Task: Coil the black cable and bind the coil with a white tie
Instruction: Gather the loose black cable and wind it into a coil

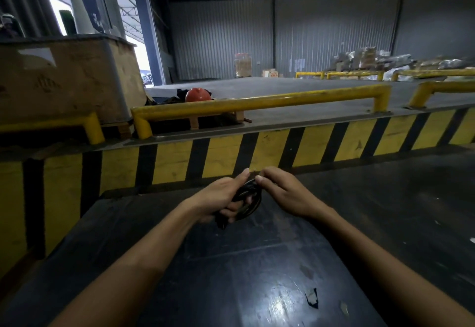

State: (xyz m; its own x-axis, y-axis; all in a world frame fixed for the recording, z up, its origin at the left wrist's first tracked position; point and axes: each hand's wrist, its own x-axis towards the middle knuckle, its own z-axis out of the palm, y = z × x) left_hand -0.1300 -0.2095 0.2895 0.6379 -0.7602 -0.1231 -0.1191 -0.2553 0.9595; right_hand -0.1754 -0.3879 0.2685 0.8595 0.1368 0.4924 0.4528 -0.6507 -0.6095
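Nearest the camera, a dark work surface [257, 262] carries only a few scraps, leaving the hands room to work just above it. The left hand [221, 198] is closed in a fist around the black cable [250, 195], which is already gathered into a small bundle of loops — gripping them together is presumably what keeps the coil from springing apart. The right hand [285, 193] meets it from the other side, thumb and fingers pinched at the top of the bundle, probably settling a last loop or working a tie; no white tie can be made out, so whether binding has begun is unclear. Beyond the hands runs a yellow-and-black striped ledge [270, 147], then a yellow guard rail [257, 103] with an orange hard hat [198, 94] behind it.
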